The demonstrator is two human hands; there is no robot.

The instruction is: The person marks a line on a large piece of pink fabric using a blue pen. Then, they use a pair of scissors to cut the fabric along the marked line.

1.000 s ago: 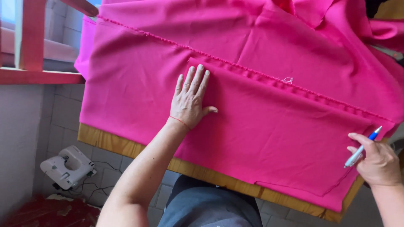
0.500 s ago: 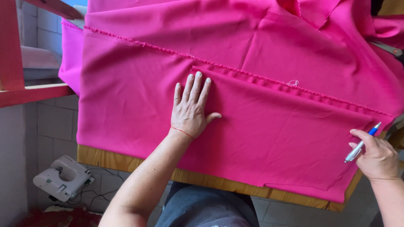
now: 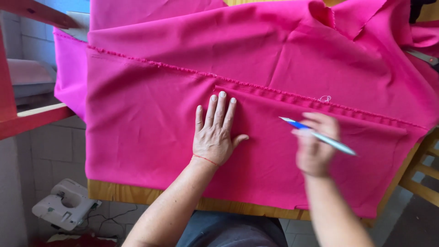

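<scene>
My right hand (image 3: pixel 315 146) is clenched around a blue-and-white pen (image 3: pixel 318 136), fingers curled about the barrel; the hand is blurred, so I cannot tell exactly which fingers pinch it. The pen lies aslant, its blue end pointing to the upper left of the frame, its pale end to the lower right. That blue end hangs just below the frayed raw edge (image 3: pixel 274 91) of the folded pink fabric (image 3: pixel 146 119), a line that runs from the upper left down toward the right edge of the frame. My left hand (image 3: pixel 215 135) lies left of the pen, released and flat, fingers spread, palm pressing the cloth, fingertips close under that same edge. The fabric covers nearly all the wooden tabletop (image 3: pixel 137 194), whose bare rim shows along the bottom. A small white sewing machine (image 3: pixel 64 210) sits on the floor at lower left.
</scene>
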